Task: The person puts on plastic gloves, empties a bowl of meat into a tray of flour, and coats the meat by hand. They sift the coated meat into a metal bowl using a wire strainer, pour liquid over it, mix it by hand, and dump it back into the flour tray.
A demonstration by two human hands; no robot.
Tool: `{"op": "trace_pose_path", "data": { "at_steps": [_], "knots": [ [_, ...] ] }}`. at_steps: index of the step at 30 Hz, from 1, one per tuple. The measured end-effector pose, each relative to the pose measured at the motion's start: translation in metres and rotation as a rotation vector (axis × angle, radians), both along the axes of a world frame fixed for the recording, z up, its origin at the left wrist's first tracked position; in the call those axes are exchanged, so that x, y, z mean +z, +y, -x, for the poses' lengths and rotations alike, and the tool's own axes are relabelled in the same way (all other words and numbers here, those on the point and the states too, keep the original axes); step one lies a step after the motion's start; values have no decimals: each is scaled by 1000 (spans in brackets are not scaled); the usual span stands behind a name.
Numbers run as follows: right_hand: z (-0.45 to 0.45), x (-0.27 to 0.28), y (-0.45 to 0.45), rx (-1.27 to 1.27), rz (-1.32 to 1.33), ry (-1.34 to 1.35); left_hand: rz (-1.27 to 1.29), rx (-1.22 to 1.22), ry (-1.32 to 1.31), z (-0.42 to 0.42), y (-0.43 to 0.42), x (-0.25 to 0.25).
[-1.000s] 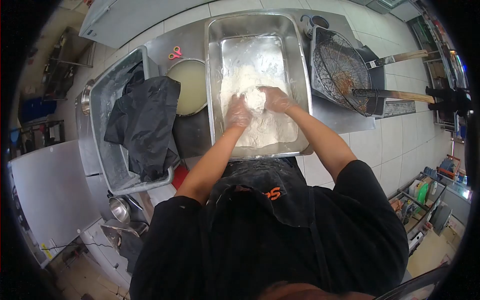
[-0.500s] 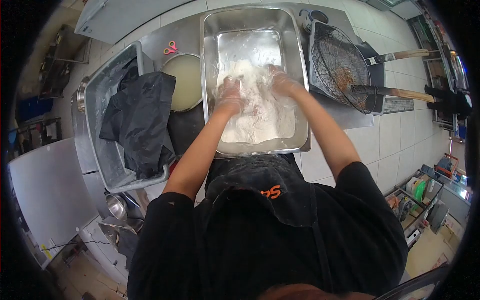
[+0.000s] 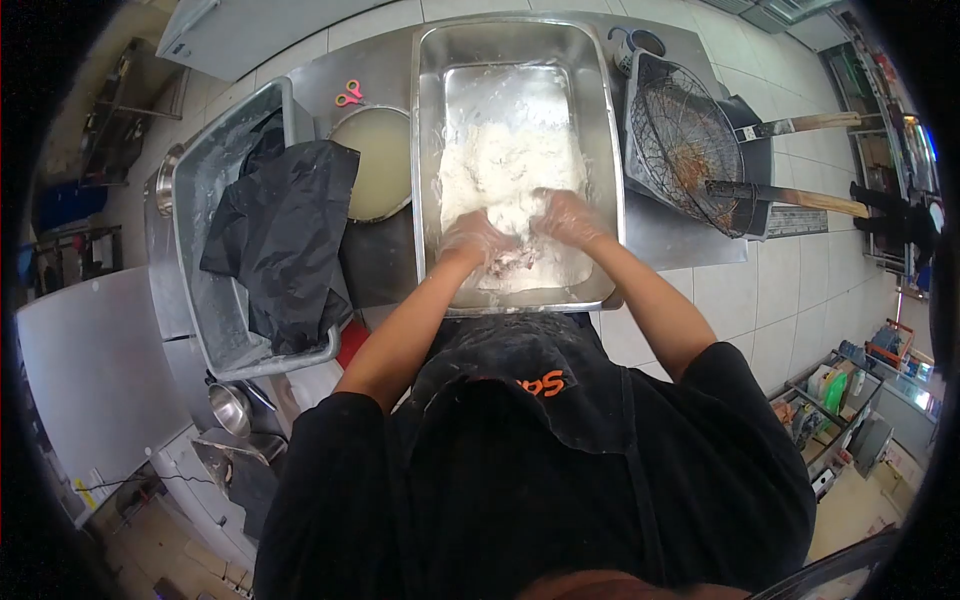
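Note:
A deep steel pan (image 3: 607, 130) holds a bed of white flour (image 3: 500, 160). Both of my hands wear clear plastic gloves and are down in the flour at the pan's near half. My left hand (image 3: 480, 236) is on the left side, its fingers mostly buried and blurred. Opposite it, my right hand (image 3: 568, 218) reaches inward, fingertips partly covered by flour. Between and just below them lie flour-coated pinkish pieces (image 3: 512, 264), which look like raw meat. Whether either hand grips a piece is hidden.
Left of the pan stands a round container of cloudy pale liquid (image 3: 378, 165), with scissors (image 3: 349, 94) behind it. A grey tub (image 3: 190, 230) with a black plastic sheet (image 3: 290, 235) is farther left. On the right, wire strainers (image 3: 690, 150) rest over a grey bin (image 3: 633, 165).
Both hands have moved toward me, to the near half of the pan. Flour now lies spread across the middle, and the pinkish pieces show nearer the front edge.

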State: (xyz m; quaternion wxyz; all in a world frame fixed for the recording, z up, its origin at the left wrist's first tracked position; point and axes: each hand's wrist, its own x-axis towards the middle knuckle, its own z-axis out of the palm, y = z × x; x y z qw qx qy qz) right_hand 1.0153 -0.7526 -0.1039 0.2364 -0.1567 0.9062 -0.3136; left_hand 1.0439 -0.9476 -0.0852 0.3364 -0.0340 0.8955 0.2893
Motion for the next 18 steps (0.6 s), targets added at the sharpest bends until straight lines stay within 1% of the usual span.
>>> {"op": "trace_pose_path", "data": {
  "at_steps": [2,3,4,6,7,8,9,10,11,12,13,14,15,16,17,18],
  "knots": [
    [15,28,6,74,-250,-247,185,20,-103,4,0,13],
    [13,28,12,58,-291,-45,182,-12,3,3,1,16],
    [13,27,16,56,-291,-45,182,-15,4,5,0,9],
    [18,23,24,82,-163,106,101,-54,33,18,-3,-17],
    [29,23,29,334,-169,116,136,-219,-72,30,-2,-21],
    [32,33,28,332,-170,118,136,-221,-70,43,-6,-49],
    [34,46,24,282,-158,13,162,-457,70,55,-14,-94],
    [35,53,22,233,-144,-93,209,-437,118,51,-9,-60],
    [36,40,22,232,-144,-92,257,-415,165,48,-5,-24],
    [39,16,22,178,-74,19,307,-420,211,53,-4,-23],
    [38,14,20,149,-39,75,352,-434,248,57,-6,-43],
    [37,12,18,121,-5,132,406,-447,273,61,-11,-74],
    [31,26,11,20,-81,74,456,-446,307,62,-16,-111],
    [25,36,4,-80,-158,16,490,-445,328,56,-20,-137],
    [21,33,1,-79,-159,17,463,-391,381,39,-16,-121],
    [16,24,-2,-121,-322,-39,434,-339,435,21,-13,-104]
  ]
}}
